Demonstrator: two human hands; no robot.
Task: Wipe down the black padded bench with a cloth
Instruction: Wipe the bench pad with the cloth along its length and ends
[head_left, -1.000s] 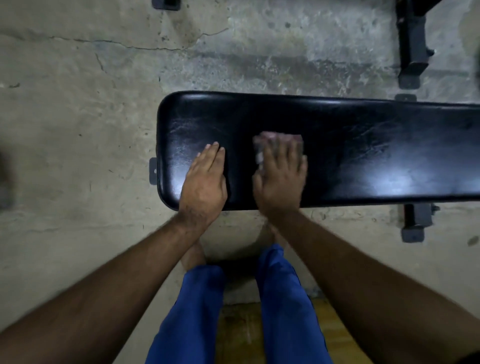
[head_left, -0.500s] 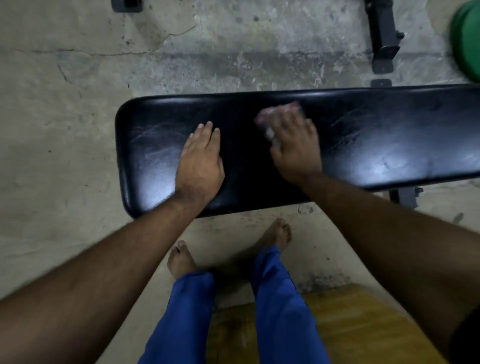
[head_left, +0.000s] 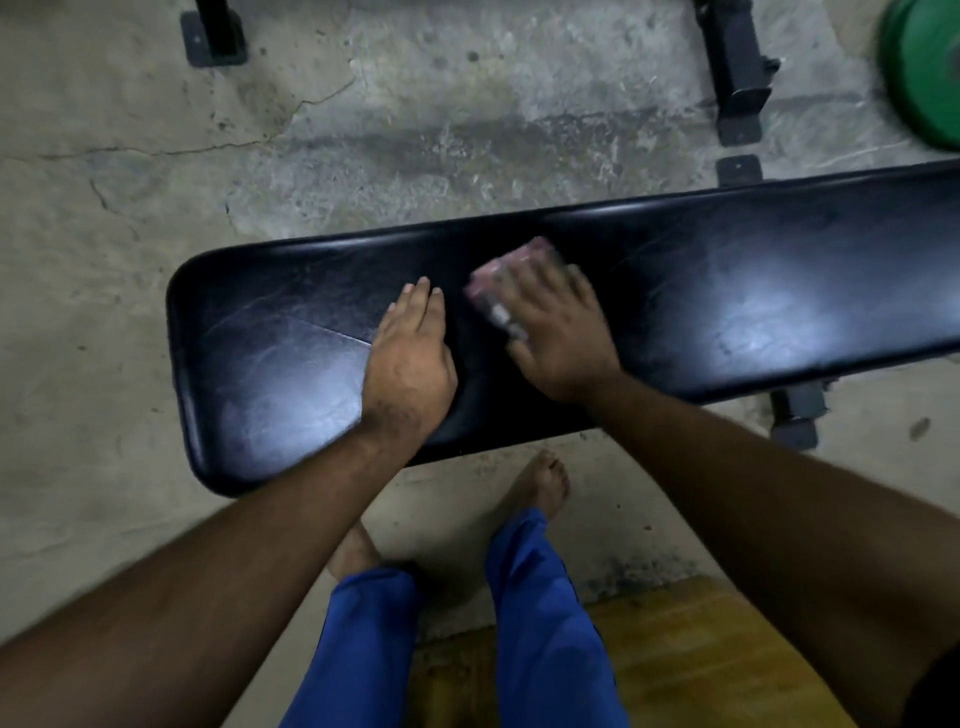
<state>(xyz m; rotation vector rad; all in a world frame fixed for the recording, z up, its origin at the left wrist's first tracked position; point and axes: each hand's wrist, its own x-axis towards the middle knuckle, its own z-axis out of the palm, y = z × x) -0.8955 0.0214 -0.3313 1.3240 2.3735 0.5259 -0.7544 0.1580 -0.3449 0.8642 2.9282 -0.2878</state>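
Observation:
The black padded bench (head_left: 727, 291) runs across the middle of the view, its rounded end at the left, and its shiny top shows scuffs. My left hand (head_left: 410, 358) lies flat on the pad near that end, palm down with its fingers together, holding nothing. My right hand (head_left: 561, 332) presses a small pinkish-grey cloth (head_left: 498, 283) against the pad just right of the left hand. The cloth is blurred and mostly covered by my fingers; only its far and left edges show.
Cracked concrete floor surrounds the bench. Dark metal frame feet stand at the back left (head_left: 213, 36), back right (head_left: 735, 78) and under the bench's near side (head_left: 795, 415). A green weight plate (head_left: 924, 73) lies at the top right. My bare feet stand below; a wooden platform (head_left: 675, 649) lies bottom right.
My right hand has slid the cloth across the pad, first away from the left hand, then back toward it. The left hand has stayed flat on the pad. The view has shifted.

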